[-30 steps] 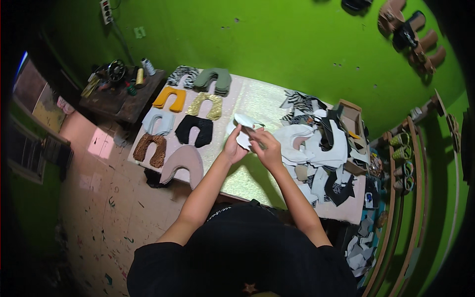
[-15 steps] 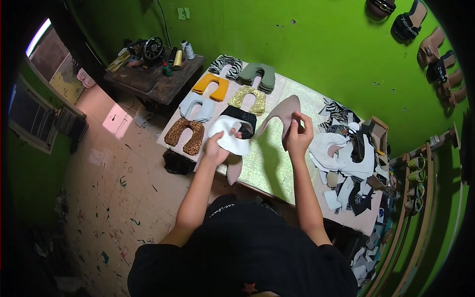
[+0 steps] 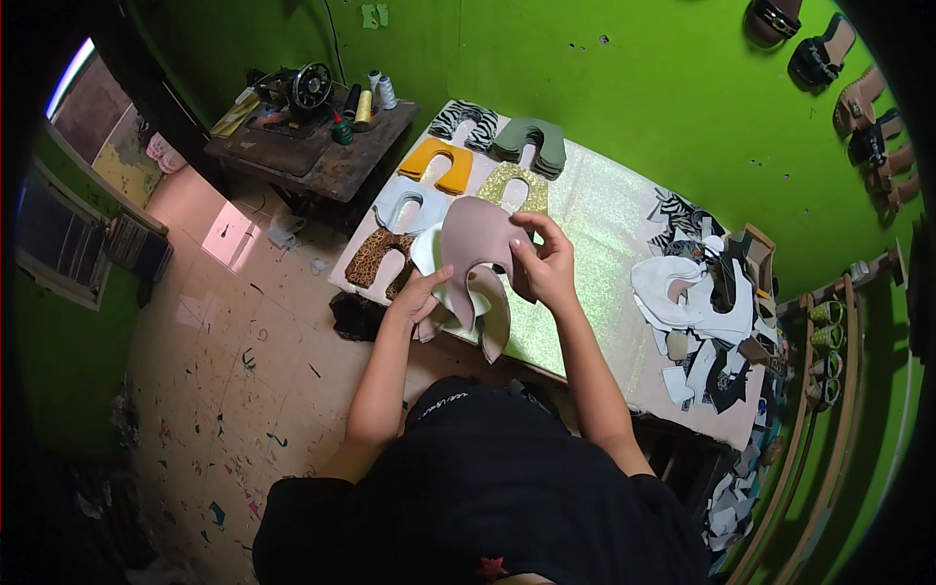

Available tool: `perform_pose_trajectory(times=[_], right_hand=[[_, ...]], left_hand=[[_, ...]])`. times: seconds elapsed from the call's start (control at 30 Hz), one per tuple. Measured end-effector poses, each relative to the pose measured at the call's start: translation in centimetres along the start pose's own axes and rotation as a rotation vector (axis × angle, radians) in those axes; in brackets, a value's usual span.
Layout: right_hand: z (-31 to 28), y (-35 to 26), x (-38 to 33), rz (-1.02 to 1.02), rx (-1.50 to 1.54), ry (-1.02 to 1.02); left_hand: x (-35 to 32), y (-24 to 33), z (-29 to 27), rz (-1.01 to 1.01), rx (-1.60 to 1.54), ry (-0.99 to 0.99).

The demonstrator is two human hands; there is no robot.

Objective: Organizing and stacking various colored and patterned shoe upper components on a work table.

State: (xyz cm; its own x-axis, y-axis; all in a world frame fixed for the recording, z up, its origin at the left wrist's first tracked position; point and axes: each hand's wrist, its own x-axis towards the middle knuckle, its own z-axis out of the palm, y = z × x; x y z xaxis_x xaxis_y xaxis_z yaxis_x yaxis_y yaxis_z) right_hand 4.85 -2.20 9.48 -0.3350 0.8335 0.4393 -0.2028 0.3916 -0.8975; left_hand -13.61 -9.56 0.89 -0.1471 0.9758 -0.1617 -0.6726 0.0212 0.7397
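Observation:
My right hand (image 3: 542, 261) grips a taupe U-shaped shoe-upper piece (image 3: 473, 244) by its right side and holds it above the table. My left hand (image 3: 419, 295) holds a white U-shaped piece (image 3: 431, 255) from below, mostly hidden under the taupe one. A second taupe piece (image 3: 492, 317) lies beneath them at the near edge of the table (image 3: 575, 292), which has a glittery pale-green covering.
Cut pieces lie in rows at the table's left end: leopard (image 3: 375, 258), light blue (image 3: 405, 205), orange (image 3: 439, 166), gold glitter (image 3: 515, 185), zebra (image 3: 466, 119), olive (image 3: 534, 144). A heap of white and black scraps (image 3: 697, 292) fills the right end. A sewing machine (image 3: 292, 97) stands on a wooden stand behind.
My right hand brought the taupe piece left and down over the white piece in my left hand. The view shifted leftward along the table.

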Motion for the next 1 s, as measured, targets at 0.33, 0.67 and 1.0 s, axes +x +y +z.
perform_pose_trajectory(times=[0.33,0.67,1.0], right_hand=[[0.3,8.2,-5.5,0.405,-0.47,0.158],[0.9,13.4,-10.5,0.532,-0.634,0.102],[1.3,12.1,-10.7,0.56,-0.726,0.13]], left_hand=[[-0.6,2.6,-2.1,0.064,0.734,0.129],[-0.2,-1.1,-6.0,0.014,1.1,0.227],[-0.5,1.7,-2.9,0.013,1.264,0.266]])
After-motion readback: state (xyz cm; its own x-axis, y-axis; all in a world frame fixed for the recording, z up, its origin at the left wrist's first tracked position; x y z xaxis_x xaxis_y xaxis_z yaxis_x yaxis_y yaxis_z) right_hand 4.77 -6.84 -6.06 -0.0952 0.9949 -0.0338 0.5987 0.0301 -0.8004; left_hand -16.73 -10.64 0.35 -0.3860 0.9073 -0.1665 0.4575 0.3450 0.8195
